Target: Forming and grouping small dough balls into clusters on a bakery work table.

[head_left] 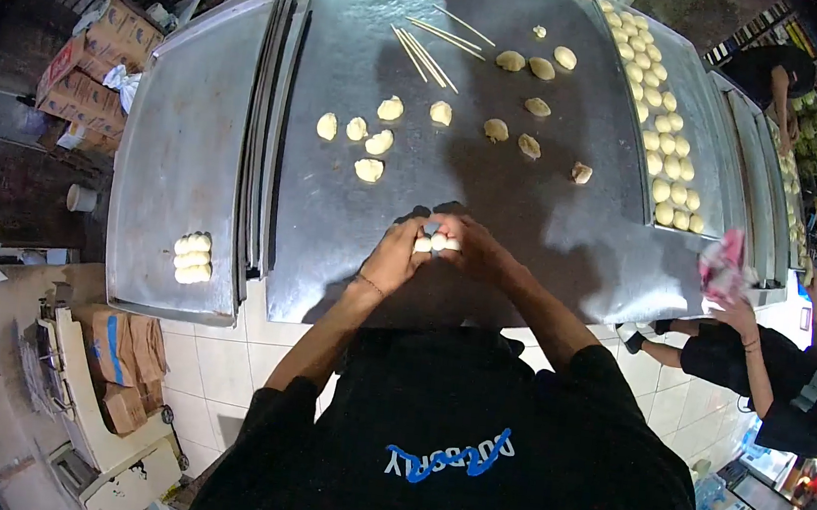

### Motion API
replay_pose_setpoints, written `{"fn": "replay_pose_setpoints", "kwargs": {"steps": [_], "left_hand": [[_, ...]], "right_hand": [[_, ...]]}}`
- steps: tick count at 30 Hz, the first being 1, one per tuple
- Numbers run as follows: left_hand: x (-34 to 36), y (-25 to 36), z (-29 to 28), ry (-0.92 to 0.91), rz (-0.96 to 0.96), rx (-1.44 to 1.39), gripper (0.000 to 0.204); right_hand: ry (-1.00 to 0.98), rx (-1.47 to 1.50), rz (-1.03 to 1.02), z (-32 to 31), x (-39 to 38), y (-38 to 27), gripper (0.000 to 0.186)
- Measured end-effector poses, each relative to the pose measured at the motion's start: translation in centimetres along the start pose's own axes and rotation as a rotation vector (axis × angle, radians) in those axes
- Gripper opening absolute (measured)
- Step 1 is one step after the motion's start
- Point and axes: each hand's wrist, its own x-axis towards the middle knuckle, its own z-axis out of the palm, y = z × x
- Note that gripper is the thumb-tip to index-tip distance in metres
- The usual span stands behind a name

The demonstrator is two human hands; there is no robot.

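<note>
My left hand [400,252] and my right hand [466,246] meet low in the middle of the metal table [547,260], fingers curled round a small pale dough piece [439,242] with several rounded lobes. Scattered dough lumps [378,140] lie on the table beyond my hands, some pale, others browner at the right. Several thin wooden sticks [427,58] lie near the far edge. On the tray [161,149] at my left sit lobed white dough pieces [193,257] in a short stack of rows.
A tray of dough balls [671,173] runs along the table's right, more trays beyond. At right, one person [784,374] holds a pink cloth [723,268]; another [775,84] is farther back. Cardboard boxes [107,44] stand at left, paper sacks [119,354] lower down.
</note>
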Motion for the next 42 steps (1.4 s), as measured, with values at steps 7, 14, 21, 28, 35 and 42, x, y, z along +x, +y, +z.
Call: {"fn": "replay_pose_setpoints", "kwargs": {"steps": [7, 14, 21, 28, 35, 42], "left_hand": [[0.9, 0.5, -1.6, -0.202, -0.033, -0.066, 0.066], [1.9, 2.6, -3.9, 0.254, -0.227, 0.079, 0.073], [-2.3, 4.6, -3.0, -0.039, -0.538, -0.813, 0.027], [-1.7, 9.0, 2.0, 0.199, -0.549, -0.477, 0.047], [-1.5, 1.6, -4.4, 0.465, -0.596, 0.265, 0.036], [-8.1, 0.1, -5.5, 0.262, -0.259, 0.753, 0.032]], "right_hand": [[-0.263, 0.405, 0.191, -2.5, 1.9, -0.4, 0.032], [0.368, -0.873, 0.334, -8.2, 10.3, 5.9, 0.028], [0.019, 0.209, 0.179, 0.6, 1.0, -9.0, 0.023], [0.411, 0.077, 0.453, -1.6, 0.6, -14.8, 0.017], [0.198, -0.027, -0.208, 1.2, -4.1, -12.9, 0.015], [0.21, -1.037, 0.234, -4.0, -11.5, -0.9, 0.045]]}}
